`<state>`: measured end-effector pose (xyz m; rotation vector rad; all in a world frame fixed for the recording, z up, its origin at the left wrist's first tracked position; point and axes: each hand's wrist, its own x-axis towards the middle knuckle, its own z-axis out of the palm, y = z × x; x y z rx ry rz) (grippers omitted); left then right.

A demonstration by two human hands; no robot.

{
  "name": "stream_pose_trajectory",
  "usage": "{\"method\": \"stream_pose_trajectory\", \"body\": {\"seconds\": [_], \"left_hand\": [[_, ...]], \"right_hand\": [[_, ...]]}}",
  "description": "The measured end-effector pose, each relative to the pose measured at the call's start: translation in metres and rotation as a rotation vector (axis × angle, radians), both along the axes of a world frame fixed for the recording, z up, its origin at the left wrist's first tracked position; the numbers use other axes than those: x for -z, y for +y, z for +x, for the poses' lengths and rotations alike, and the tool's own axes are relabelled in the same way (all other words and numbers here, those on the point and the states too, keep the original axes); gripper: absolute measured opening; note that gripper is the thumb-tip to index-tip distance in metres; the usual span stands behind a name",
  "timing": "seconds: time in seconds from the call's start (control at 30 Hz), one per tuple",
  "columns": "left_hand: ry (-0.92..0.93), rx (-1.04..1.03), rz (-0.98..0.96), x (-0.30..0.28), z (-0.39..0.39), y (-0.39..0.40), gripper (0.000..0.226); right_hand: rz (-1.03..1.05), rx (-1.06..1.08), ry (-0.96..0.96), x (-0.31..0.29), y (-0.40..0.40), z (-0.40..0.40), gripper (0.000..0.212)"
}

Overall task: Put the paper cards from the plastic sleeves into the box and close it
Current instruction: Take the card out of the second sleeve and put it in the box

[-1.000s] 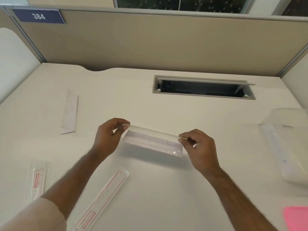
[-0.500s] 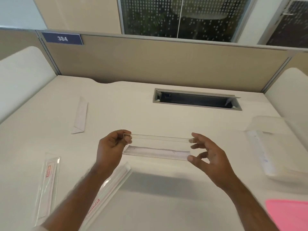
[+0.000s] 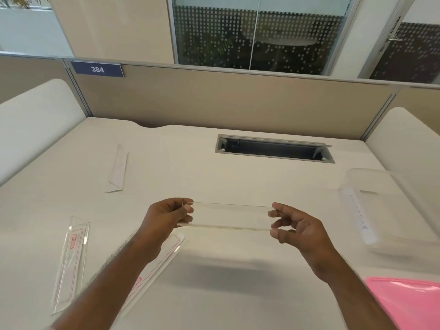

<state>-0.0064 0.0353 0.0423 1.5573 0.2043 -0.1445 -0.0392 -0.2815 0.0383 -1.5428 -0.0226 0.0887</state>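
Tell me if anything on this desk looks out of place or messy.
Nothing damaged or spilled. The sleeves and a folded card lie scattered at odd angles on the desk's left. The box sits at the right. Both hands hold a clear sleeve.

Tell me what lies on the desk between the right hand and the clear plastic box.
Nothing: in the head view the desk is bare between the right hand and the clear plastic box. The pink sheet lies nearer, outside that stretch.

Clear sleeve [image 3: 228, 216] between two hands
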Motion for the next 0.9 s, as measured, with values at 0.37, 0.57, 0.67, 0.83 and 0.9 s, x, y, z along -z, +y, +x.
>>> {"method": "stream_pose_trajectory", "body": {"seconds": [0.37,0.57,0.67,0.83,0.9], "left_hand": [[0.033,0.206,-0.051,-0.006,-0.014,-0.004,0.056],[0.188,0.064,-0.136,-0.006,-0.019,-0.015,0.065],[0.265,0.016,-0.192,-0.005,-0.021,-0.019,0.069],[0.327,-0.005,-0.202,0.002,-0.024,-0.02,0.066],[0.337,-0.015,-0.194,0.005,-0.024,-0.019,0.071]], "right_hand": [[0.262,0.13,0.245,0.002,-0.002,-0.004,0.051],[0.342,0.157,0.367,0.001,0.004,-0.005,0.03],[0.318,0.169,0.419,0.0,0.006,-0.005,0.035],[0.303,0.158,0.483,-0.001,0.009,-0.008,0.032],[0.296,0.174,0.498,-0.001,0.009,-0.009,0.042]]}}
